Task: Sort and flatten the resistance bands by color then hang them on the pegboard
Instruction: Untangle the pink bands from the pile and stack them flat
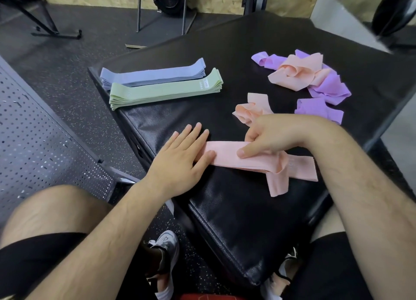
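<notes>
Now left hand (180, 155) flat on pink band (227, 157), right hand (274, 135) pinching; green stack (165, 91) beyond

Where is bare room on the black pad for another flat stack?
Bare pad lies nearer than the pink band, and between the green stack and left hand. Far right is crowded with loose pink and purple bands.
</notes>
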Demonstrator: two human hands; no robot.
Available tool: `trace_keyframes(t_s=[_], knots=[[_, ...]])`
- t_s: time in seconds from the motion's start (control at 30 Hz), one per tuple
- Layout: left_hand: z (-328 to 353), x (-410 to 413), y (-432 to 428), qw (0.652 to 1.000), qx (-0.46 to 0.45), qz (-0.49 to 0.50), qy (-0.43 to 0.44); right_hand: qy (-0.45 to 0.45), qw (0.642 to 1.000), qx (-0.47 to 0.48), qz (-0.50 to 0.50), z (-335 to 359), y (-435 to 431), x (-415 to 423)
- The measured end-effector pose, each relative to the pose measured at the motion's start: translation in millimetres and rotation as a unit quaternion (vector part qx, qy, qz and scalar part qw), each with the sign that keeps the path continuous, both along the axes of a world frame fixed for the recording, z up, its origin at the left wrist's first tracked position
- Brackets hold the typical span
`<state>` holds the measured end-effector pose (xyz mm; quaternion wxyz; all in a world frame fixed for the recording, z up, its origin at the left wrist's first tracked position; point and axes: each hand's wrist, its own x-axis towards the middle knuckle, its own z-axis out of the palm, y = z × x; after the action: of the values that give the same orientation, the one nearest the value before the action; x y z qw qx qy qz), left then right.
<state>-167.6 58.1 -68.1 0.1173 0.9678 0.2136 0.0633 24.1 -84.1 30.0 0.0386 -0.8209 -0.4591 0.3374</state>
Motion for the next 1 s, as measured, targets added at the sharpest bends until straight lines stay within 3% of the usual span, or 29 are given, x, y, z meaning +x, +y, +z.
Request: trace_keyframes(t_s=[0.33, 0.5, 0.6, 0.7, 0.83, 1.0], knots=[[1, 2, -3, 1.0, 0.006, 0.008, 0.008, -0.045, 0.997, -0.061, -0.028, -4, -15, 1], [15, 9, -18, 0.993, 0.109, -0.002, -0.048, -0.036, 0.997, -0.047, -0.05, -8, -19, -1], [23, 34, -44, 0.992, 0.027, -0.079, -0.091, -0.042, 0.997, -0.033, -0.048, -10, -20, -2], [13, 51, -66, 0.988, -0.076, -0.11, -0.081, -0.061, 0.997, -0.017, -0.036, -13, -23, -1], [-2, 52, -69, 0.993, -0.024, -0.107, -0.032, -0.053, 0.998, -0.005, -0.041, -14, -32, 3], [-1, 54, -71, 0.995, -0.016, -0.093, -0.018, 0.024, 0.996, 0.027, -0.076, -2, -44, 8]])
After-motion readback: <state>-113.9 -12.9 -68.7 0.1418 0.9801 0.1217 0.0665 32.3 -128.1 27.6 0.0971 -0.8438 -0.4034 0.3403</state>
